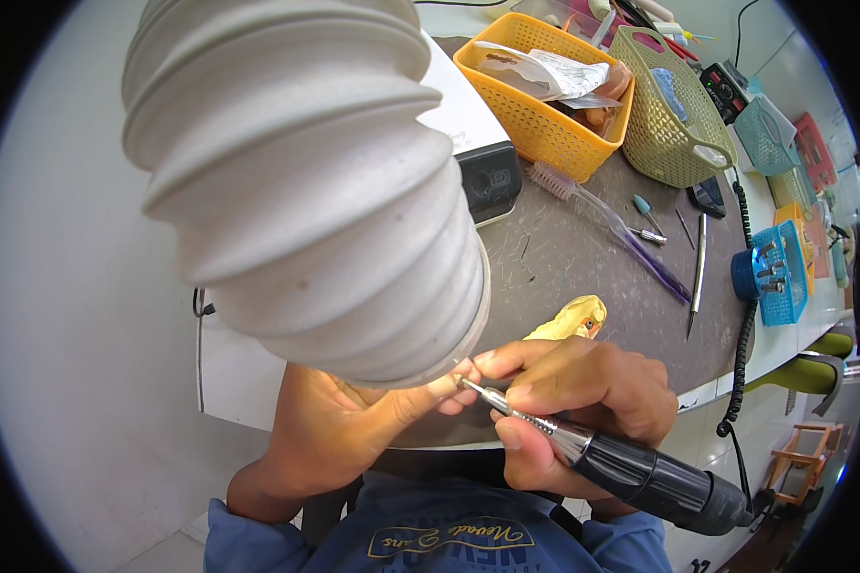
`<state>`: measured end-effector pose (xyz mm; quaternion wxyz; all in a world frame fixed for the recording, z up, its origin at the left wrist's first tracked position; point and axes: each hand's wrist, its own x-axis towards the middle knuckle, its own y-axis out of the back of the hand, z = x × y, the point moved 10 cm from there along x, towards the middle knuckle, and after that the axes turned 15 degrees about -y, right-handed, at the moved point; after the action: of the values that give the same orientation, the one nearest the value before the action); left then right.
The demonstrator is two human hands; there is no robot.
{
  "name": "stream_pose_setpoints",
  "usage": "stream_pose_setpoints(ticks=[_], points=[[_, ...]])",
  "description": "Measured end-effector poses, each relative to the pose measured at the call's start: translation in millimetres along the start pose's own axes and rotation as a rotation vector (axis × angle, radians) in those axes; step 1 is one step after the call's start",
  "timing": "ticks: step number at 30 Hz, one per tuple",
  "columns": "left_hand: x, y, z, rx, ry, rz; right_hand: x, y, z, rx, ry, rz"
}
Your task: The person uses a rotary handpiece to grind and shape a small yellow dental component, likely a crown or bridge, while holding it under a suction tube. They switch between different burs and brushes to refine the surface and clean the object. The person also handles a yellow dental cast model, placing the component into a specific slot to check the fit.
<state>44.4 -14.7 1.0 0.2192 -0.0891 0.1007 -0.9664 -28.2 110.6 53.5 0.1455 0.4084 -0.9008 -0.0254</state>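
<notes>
My right hand (597,392) is wrapped round a black and silver rotary handpiece (640,477), held slantwise with its thin tip pointing left and up. That tip meets the fingertips of my left hand (339,425), at the lower edge of a wide white corrugated hose (306,201). Thumb and fingers of the left hand are pinched together; whatever small piece lies between them is too small to make out, and the hose covers part of the hand. Just beyond my right hand lies a crumpled-looking yellow piece (573,320) with a dark spot on it.
A brush with a purple handle (621,229), a pointed metal tool (699,272) and small bits lie on the worn grey mat (545,258). Behind stand a yellow basket (549,138) and a green basket (669,153). A coiled black cord (741,363) runs down the right side.
</notes>
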Motion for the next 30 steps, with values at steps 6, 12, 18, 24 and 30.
stream_pose_setpoints(ticks=[6,12,18,24,30], points=[[0.3,-0.3,0.6,0.016,-0.025,0.005,0.0,3.6,-1.4,0.008,-0.002,0.104],[0.8,-2.2,0.8,-0.01,-0.017,-0.025,-1.2,5.1,-1.6,0.023,-0.013,0.121],[0.6,-1.8,0.2,-0.036,-0.026,-0.049,-3.1,3.0,-1.7,-0.022,-0.006,0.1],[2.0,-3.2,1.3,0.038,-0.042,-0.072,-2.6,3.8,-3.3,-0.085,0.016,0.048],[1.7,-5.6,1.1,0.027,-0.043,-0.088,-1.4,4.7,-6.6,-0.115,0.013,0.054]])
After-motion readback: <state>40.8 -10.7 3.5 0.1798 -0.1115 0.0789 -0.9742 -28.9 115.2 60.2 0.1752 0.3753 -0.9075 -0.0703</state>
